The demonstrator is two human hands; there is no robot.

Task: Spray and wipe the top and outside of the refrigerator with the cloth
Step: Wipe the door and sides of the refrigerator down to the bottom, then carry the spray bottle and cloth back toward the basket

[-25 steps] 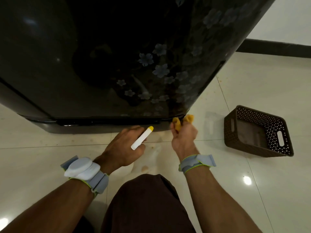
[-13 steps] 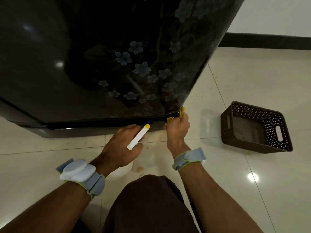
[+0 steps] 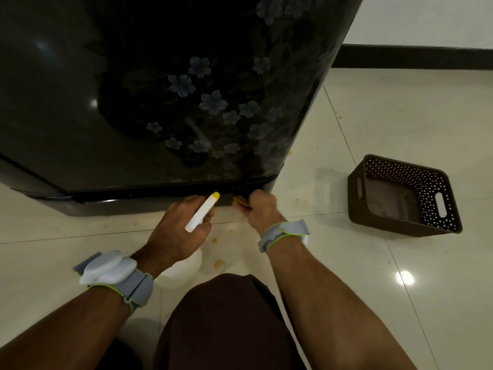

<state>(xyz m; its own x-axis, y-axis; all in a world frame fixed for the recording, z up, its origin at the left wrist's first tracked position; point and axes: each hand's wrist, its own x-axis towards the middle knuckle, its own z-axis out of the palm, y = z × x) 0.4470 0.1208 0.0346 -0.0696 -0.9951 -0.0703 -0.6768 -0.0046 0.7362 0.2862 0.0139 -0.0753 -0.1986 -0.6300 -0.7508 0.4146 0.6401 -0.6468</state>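
The black refrigerator [image 3: 165, 97] with a pale flower pattern fills the upper left and stands on the tiled floor. My right hand [image 3: 262, 210] grips a yellow cloth [image 3: 240, 201] and holds it against the fridge's bottom strip near the right corner; most of the cloth is hidden by the hand. My left hand [image 3: 178, 231] grips a white spray bottle [image 3: 201, 213] with a yellow nozzle, just left of the cloth and low in front of the fridge base. The bottle's round body [image 3: 181, 271] shows under my wrist.
A brown perforated basket [image 3: 405, 193], nothing inside it, lies on the floor to the right. A dark skirting board [image 3: 416, 56] runs along the white wall behind. Brownish stains [image 3: 218, 264] mark the tiles by my knee [image 3: 226, 321].
My right hand has slid the cloth left along the fridge's bottom edge, away from the right corner, closer to the spray nozzle. My left hand keeps holding the bottle in about the same place.
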